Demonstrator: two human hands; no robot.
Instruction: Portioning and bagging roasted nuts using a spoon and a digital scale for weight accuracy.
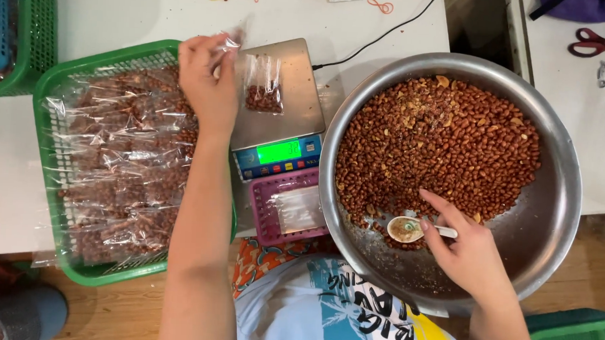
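Observation:
My left hand [209, 84] pinches the open top of a small clear plastic bag [262, 86] that holds a few roasted peanuts and rests on the metal plate of a digital scale [277, 125]. My right hand [466, 248] grips a white spoon [409, 229] at the near edge of the peanuts [440, 142] inside a large steel bowl [552, 222]. The spoon's bowl faces up with a little residue in it.
A green basket [54, 84] to the left is full of filled peanut bags. A small purple basket [267, 209] with empty clear bags sits in front of the scale. Red scissors [593, 43] lie at top right. A cable [383, 34] runs behind the scale.

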